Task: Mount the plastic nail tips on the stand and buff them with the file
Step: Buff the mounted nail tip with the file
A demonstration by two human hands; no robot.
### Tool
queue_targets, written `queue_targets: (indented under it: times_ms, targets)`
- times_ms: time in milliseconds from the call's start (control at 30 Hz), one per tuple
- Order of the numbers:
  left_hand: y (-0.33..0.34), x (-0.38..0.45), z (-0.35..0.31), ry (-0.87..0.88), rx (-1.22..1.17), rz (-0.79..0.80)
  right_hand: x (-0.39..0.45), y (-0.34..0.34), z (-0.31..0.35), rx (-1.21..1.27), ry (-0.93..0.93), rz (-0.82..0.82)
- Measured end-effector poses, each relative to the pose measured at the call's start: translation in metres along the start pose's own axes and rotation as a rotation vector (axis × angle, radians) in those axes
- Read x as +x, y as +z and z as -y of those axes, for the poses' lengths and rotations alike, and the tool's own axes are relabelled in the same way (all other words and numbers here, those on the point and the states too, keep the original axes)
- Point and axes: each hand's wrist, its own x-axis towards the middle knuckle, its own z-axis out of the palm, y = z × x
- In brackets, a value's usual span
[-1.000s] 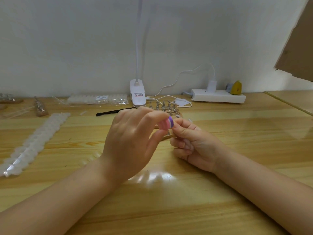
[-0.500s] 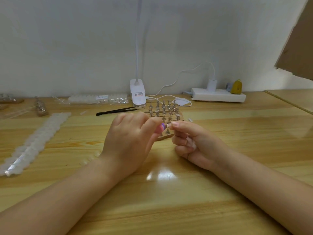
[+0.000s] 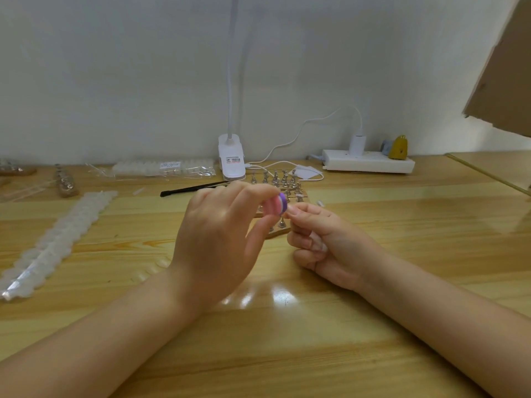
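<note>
The file (image 3: 278, 204), a pink-and-purple block, is pinched between the left hand's (image 3: 218, 242) thumb and fingers above the stand (image 3: 280, 196) at mid-desk (image 3: 402, 225), higher than half a second ago. The right hand (image 3: 324, 239) pinches something too small to identify against it. Open desk lies on the right.

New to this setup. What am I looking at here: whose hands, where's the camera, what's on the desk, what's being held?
There is no machine: a person works with bare hands, filmed by one camera worn on the head, looking forward and down.

The left hand pinches a small pink and purple buffing file. The right hand pinches something tiny at its fingertips, probably a nail tip, too small to tell.

Behind the hands on the wooden table stands a wooden stand with rows of small metal holders. A black tool, a bagged strip of nail tips, a white clip lamp and a power strip also lie there.
</note>
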Motion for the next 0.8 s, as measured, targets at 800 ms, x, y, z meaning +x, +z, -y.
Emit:
queue_targets:
  times_ms: [800]
  targets:
    - [0.0016,-0.0047,-0.0007,-0.108,-0.016,0.116,0.0004,-0.0001,0.0006,-0.001,-0.019,0.016]
